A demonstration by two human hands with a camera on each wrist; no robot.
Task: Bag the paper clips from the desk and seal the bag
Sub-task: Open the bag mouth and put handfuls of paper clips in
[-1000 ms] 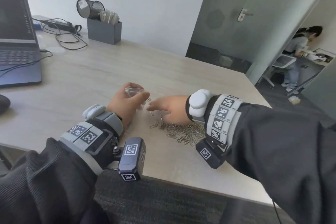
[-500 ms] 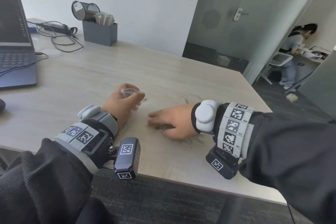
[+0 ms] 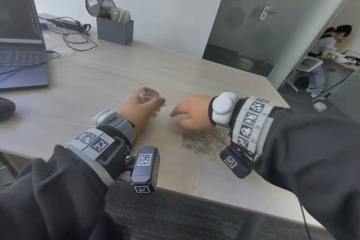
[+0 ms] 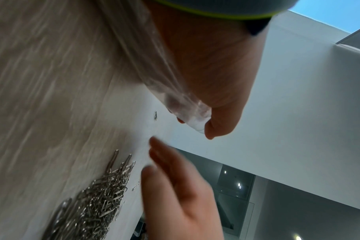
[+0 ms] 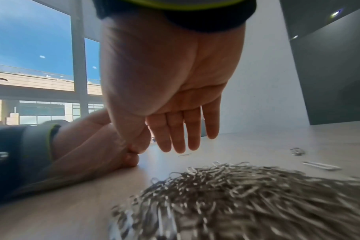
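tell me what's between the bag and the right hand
Mostly bare desk, plus one stray paper clip near the bag, seen in the left wrist view. The right hand hovers beyond.

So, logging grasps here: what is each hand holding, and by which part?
The left hand grips the clear plastic bag around its open top. The right hand holds nothing, fingers straight.

Both arms wear black ribbed sleeves [image 3: 48, 191]. Grey wristbands [image 3: 251, 122] carry square black-and-white markers. Dark marker-tagged camera modules [image 3: 145, 169] hang beneath each wrist; white pods sit atop.
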